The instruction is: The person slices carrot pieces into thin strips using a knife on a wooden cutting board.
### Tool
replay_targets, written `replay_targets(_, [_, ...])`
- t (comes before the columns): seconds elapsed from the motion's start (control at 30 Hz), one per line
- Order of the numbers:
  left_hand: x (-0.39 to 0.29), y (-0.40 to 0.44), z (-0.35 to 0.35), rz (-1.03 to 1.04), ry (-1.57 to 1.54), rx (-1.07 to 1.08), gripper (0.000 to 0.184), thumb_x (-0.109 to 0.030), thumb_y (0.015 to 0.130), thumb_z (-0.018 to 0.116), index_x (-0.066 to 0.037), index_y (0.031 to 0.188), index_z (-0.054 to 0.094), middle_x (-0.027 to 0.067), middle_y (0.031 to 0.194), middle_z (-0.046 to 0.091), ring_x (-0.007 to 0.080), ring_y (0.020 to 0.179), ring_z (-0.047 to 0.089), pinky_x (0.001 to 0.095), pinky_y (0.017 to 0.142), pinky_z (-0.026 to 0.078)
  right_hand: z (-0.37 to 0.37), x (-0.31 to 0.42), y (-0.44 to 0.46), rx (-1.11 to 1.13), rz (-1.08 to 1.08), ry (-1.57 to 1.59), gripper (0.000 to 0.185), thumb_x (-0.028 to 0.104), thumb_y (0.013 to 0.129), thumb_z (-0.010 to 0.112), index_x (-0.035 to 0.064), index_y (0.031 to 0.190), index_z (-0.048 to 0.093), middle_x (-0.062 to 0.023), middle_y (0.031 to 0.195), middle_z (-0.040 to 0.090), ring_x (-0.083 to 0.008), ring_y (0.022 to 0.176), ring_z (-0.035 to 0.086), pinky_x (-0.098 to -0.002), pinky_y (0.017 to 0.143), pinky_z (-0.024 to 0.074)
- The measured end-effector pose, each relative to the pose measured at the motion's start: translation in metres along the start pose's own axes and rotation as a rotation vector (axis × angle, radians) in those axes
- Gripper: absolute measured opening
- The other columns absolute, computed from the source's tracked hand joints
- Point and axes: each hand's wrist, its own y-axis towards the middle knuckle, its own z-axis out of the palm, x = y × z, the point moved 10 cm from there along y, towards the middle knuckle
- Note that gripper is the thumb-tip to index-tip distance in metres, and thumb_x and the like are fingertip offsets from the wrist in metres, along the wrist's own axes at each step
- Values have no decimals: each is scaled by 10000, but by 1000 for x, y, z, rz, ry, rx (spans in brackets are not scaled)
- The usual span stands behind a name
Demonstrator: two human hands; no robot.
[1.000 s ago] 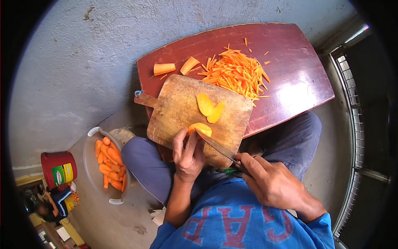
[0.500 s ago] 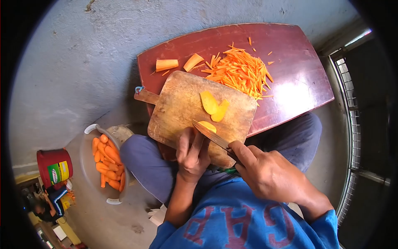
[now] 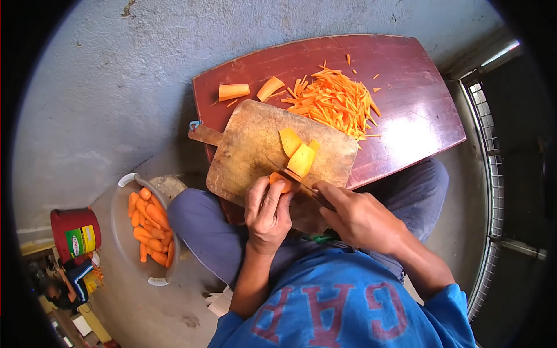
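Observation:
My left hand [image 3: 268, 213] grips a carrot piece [image 3: 279, 182] near the front edge of the wooden cutting board [image 3: 243, 145]. In my right hand [image 3: 362, 216] is a knife [image 3: 303, 184], its blade against the right side of that piece. Just beyond the blade, several thin carrot slices [image 3: 301, 159] overlap on the board. A heap of carrot strips [image 3: 333, 100] lies past the board's far edge on the red table [image 3: 415, 87]. Two thick carrot chunks, one at the left [image 3: 234, 91] and one beside it [image 3: 270, 88], rest there too.
To the left, a tub [image 3: 120, 214] holds several whole carrots [image 3: 152, 223] on the floor. A red bucket [image 3: 75, 232] stands farther left, near another person [image 3: 72, 284]. The board's handle [image 3: 206, 135] juts left. A wall [image 3: 127, 87] borders the table's far side.
Another slice has come onto the board, lying over the earlier ones. The knife and my right hand have shifted left and up; the carrot piece in my left hand now shows its orange face.

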Motion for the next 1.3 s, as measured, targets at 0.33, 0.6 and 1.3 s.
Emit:
replay_targets(0.33, [-4,4,-2,9,-31,-19,506,116,890,873,9,1378,792,206,1283,747,379,1096,761,436,918,649,-36,43,-41,130,147,-94,464,136,1082,729,-6,1485,548,-236,898,724,-487,781,755,-575,662,627])
replay_targets(0.6, [-3,4,-3,27,-34,-3,505,124,909,835,24,1402,788,211,1301,755,382,1125,773,438,945,654,-30,53,-40,134,107,-120,490,125,1083,718,-44,1496,515,-245,898,717,-484,757,752,-572,643,632])
replay_targets(1.3, [-4,2,-4,27,4,-25,385,58,926,886,32,1298,791,245,1289,747,435,1088,759,489,943,641,-3,27,4,113,-3,-76,347,114,1077,692,-54,1337,535,-301,908,752,-531,772,754,-584,657,608])
